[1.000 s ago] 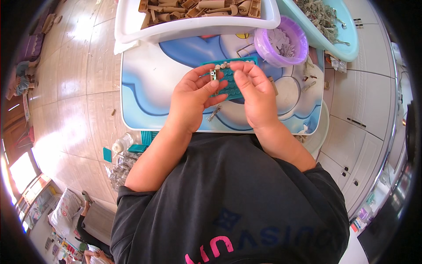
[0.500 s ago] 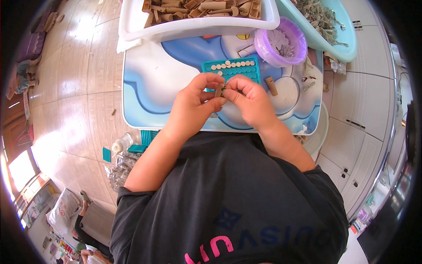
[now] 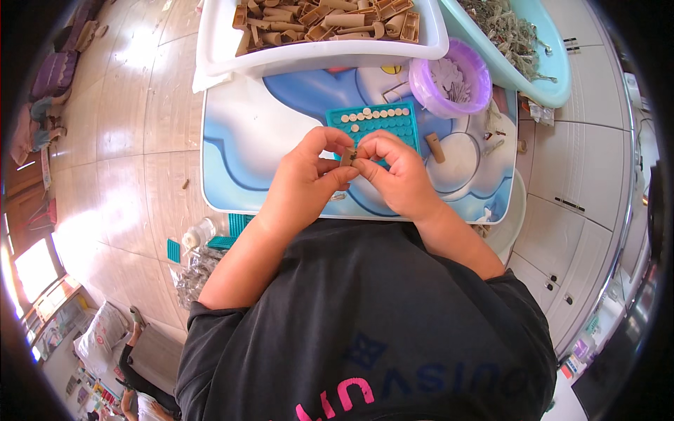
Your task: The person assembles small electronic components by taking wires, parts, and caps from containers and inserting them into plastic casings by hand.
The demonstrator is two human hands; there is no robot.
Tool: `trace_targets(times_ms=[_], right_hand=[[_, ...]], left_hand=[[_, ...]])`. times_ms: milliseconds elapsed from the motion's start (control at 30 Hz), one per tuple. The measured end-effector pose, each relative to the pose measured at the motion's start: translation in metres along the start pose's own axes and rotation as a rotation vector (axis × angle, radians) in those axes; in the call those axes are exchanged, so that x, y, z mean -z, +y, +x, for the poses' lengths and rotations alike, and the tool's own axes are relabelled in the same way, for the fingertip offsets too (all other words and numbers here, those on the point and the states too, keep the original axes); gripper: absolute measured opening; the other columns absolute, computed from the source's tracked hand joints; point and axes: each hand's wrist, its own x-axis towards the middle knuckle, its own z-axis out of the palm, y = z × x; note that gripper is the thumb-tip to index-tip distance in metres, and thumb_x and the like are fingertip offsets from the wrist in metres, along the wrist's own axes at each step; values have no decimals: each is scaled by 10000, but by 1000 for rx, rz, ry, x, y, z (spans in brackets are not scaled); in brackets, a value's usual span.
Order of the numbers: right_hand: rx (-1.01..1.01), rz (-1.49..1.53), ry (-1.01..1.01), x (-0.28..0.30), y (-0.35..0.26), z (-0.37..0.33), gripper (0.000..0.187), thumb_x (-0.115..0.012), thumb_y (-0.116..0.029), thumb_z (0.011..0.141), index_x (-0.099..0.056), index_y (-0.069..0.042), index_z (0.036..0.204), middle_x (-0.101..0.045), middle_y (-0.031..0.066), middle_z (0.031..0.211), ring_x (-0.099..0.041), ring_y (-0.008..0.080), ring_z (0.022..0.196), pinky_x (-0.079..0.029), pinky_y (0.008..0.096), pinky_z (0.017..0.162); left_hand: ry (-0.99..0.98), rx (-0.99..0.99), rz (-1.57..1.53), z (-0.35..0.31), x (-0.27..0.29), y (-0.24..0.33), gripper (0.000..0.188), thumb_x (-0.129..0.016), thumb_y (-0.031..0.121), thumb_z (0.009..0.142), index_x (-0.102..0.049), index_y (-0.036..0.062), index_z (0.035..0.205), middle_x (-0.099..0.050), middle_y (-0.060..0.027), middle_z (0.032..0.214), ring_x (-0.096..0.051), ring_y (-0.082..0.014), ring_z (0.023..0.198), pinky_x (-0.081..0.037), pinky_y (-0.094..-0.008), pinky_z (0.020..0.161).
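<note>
Between two hands (image 3: 300, 177) (image 3: 401, 184), one tan piece (image 3: 347, 158)

The table (image 3: 246, 168) fills the upper middle of the frame, cabinets (image 3: 590, 161) to its right. At top centre, along the table's far side, is a bin (image 3: 323, 52) with plastic parts (image 3: 344, 21) in it. A bucket (image 3: 449, 107) sits right of the bin — between it and the upper-right basin (image 3: 551, 91), which holds wire bundles (image 3: 512, 42). Below the bin lies a tray (image 3: 405, 133) with discs (image 3: 375, 115) in its upper rows, a tube (image 3: 434, 147) to its right. Left hand (image 3: 309, 172) and right hand (image 3: 397, 179) meet over the tray's lower edge — a held piece (image 3: 347, 156) between them.
</note>
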Motion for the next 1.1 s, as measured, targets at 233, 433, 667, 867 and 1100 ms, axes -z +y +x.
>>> trace_targets(times_ms=[233,433,667,867,1100], right_hand=[[-26,47,-34,2,-1,3,50,-600,-31,835,-559,-4,822,-533,27,842,-499,116,788,-398,241,712],[-72,58,-18,2,1,3,66,-578,-44,858,-553,-2,815,-530,16,822,-486,96,775,-400,236,707],[-107,154,-29,3,1,4,87,-571,-52,866,-541,3,806,-525,11,816,-481,85,772,-401,229,705],[-231,208,-79,4,-6,3,90,-553,-69,882,-544,-13,811,-529,-8,815,-471,67,781,-399,221,703],[-252,218,-113,7,-10,2,71,-554,-92,888,-542,-35,847,-518,-41,814,-450,37,770,-382,197,689]], left_hand=[[4,12,-87,4,0,-2,296,-619,-52,803,-487,35,1053,-514,-39,957,-638,-145,827,-547,-259,674],[-1,9,-132,5,2,-2,310,-622,-61,798,-479,27,1059,-499,-37,967,-635,-142,831,-548,-255,673],[-22,29,-231,8,2,-4,329,-634,-52,793,-477,29,1070,-512,-46,963,-631,-134,806,-552,-259,659],[-38,70,-166,6,3,2,322,-630,-50,794,-474,30,1065,-526,-51,963,-628,-141,823,-556,-267,652],[-71,85,-138,7,9,0,290,-631,-30,799,-491,38,1044,-553,-52,943,-643,-164,807,-551,-266,635]])
